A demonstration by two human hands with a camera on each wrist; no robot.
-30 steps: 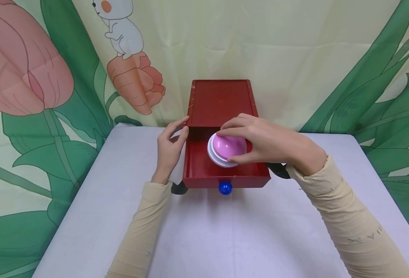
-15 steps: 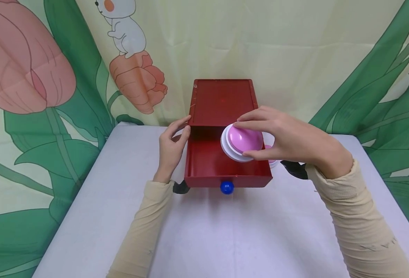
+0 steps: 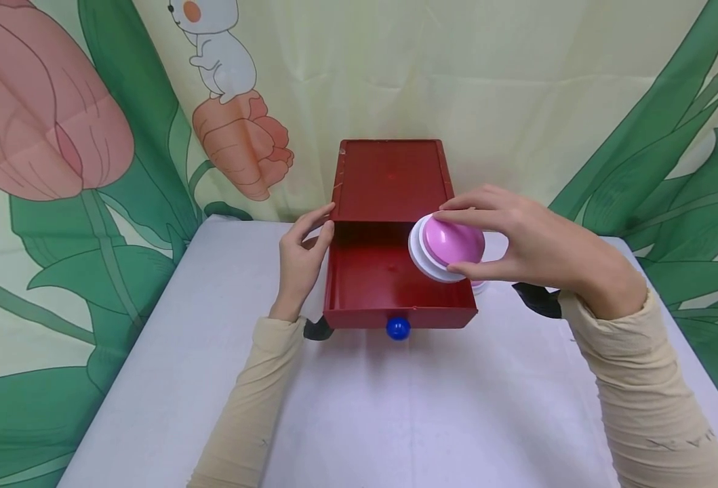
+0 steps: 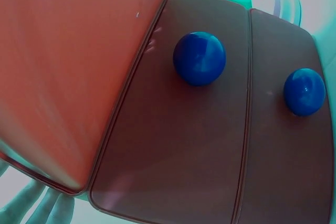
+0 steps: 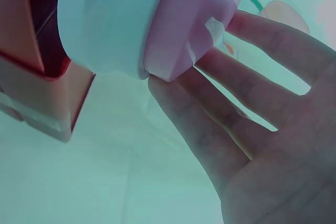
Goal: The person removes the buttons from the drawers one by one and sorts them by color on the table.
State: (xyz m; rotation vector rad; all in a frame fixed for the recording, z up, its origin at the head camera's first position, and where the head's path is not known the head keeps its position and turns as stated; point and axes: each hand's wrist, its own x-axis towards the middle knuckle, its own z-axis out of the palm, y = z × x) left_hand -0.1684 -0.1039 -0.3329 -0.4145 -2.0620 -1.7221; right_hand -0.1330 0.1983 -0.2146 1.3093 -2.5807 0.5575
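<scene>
My right hand (image 3: 532,240) pinches a round white jar with a pink domed lid (image 3: 454,242) between thumb and fingertips. It is tilted and held above the right side of the red drawer (image 3: 371,285). In the right wrist view the fingers (image 5: 194,124) press on the pink lid, and the white base (image 5: 105,24) faces the drawer unit. The drawer is pulled out of a dark red cabinet (image 3: 389,179) and its visible floor is bare. My left hand (image 3: 300,261) rests at the cabinet's left side with relaxed fingers.
A blue knob (image 3: 398,329) sticks out from the drawer front. More blue knobs (image 4: 199,59) show on the fronts in the left wrist view. Behind the right hand, a pink and white thing (image 3: 478,286) is mostly hidden. The white tabletop (image 3: 359,413) meets a printed curtain (image 3: 505,102).
My right hand has lifted the jar and moved it right, from over the drawer's middle to its right side. The left hand stays in place.
</scene>
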